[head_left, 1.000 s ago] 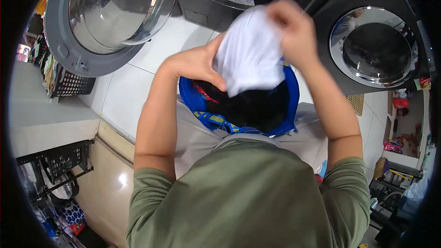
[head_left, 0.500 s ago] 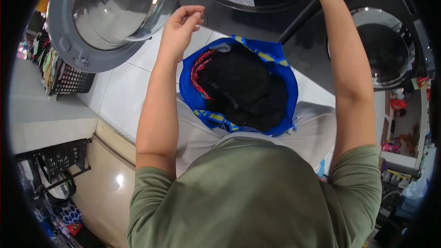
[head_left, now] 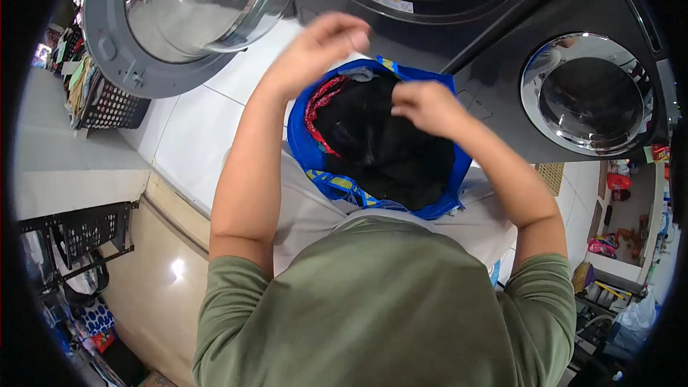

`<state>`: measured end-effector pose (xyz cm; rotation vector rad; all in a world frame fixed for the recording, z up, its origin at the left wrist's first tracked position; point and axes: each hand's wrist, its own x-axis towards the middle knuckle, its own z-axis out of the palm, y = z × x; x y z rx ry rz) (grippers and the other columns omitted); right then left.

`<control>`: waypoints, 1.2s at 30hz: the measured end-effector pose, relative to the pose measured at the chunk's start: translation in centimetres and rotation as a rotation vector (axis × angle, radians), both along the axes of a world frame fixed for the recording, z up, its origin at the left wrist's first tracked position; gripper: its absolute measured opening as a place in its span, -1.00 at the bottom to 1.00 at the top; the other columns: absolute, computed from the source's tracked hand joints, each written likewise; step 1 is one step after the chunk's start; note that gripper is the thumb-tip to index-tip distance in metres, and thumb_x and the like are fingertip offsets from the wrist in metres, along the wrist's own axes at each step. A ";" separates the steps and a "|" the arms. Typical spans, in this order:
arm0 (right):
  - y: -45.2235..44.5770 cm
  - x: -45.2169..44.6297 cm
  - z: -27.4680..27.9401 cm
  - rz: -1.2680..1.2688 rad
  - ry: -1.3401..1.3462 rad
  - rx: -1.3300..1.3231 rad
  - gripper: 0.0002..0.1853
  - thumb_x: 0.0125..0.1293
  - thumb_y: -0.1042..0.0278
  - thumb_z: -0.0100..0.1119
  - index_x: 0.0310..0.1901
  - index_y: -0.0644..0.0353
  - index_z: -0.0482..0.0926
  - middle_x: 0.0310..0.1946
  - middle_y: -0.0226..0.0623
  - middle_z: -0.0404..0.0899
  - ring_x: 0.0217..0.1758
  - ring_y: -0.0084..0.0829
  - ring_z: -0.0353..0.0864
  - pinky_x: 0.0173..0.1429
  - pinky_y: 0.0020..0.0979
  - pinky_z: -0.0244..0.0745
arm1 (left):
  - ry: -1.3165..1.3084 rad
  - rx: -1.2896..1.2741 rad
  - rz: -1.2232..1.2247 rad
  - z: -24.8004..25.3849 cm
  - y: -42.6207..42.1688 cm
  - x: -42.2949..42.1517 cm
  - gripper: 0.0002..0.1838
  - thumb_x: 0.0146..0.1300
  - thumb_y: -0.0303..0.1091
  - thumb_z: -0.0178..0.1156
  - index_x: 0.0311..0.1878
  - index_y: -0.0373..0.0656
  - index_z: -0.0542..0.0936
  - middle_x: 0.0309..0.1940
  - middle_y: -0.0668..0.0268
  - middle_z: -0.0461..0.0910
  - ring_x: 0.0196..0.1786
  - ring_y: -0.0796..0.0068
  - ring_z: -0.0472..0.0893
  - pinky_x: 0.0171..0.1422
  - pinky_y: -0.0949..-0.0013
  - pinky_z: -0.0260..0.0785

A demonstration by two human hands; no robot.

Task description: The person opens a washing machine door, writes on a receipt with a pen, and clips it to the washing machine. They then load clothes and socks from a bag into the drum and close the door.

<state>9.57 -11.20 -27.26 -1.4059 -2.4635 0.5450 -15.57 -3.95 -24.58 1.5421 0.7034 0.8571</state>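
A blue bag (head_left: 297,145) with yellow-patterned straps stands between my knees, filled with black clothes (head_left: 387,165). Red patterned cloth (head_left: 320,104) lines its left inside edge, and a bit of grey cloth (head_left: 360,72) shows at the back. My right hand (head_left: 430,107) is over the bag with curled fingers closed on a black garment; the fingertips are partly hidden. Beyond the bag's back left rim, my left hand (head_left: 322,50) is raised, smeared by motion, its fingers loosely bent and apart, with nothing seen in them. The front-load washer (head_left: 430,0) ahead has dark items in its drum.
The washer's round glass door (head_left: 107,46) hangs open at the left. A second machine (head_left: 588,93) with a shut round door stands at the right. A black laundry basket (head_left: 115,111) piled with clothes is at far left, and a dark rack (head_left: 86,236) stands below it.
My right hand has come back from the washer opening down to the clothes in the bag. My left hand has shifted right and is moving. The black clothes' surface has changed shape.
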 end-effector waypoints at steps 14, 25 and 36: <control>5.7 -2.0 12.3 -0.075 0.415 -0.377 -0.96 0.14 0.58 0.15 -0.36 0.32 0.57 -0.52 -0.23 0.64 -0.49 -0.37 0.70 -0.38 -0.39 0.61 | -0.385 0.065 0.242 0.8 -1.1 1.2 -0.45 0.15 -0.41 0.40 0.20 -0.33 0.48 0.07 0.17 0.59 0.16 0.34 0.54 0.28 0.26 0.35; 0.7 -2.4 -4.3 0.161 -0.170 0.033 -0.67 0.13 0.32 0.28 -0.04 0.14 0.66 -0.12 -0.15 0.58 0.06 -0.15 0.59 0.08 -0.18 0.55 | -0.062 0.072 0.605 -2.0 3.5 -1.7 -0.57 0.26 -0.25 0.25 0.17 -0.18 0.56 0.04 0.31 0.53 0.11 0.49 0.41 0.29 0.34 0.14; 0.6 1.1 6.7 -0.286 0.382 0.020 -0.90 0.17 0.51 0.36 -0.38 0.28 0.60 -0.43 -0.39 0.62 -0.34 -0.61 0.56 -0.24 -0.47 0.46 | 0.020 -0.062 0.272 0.4 0.4 -0.2 -0.59 0.39 -0.11 0.16 0.16 -0.16 0.57 0.12 0.27 0.56 0.23 0.43 0.49 0.34 0.25 0.31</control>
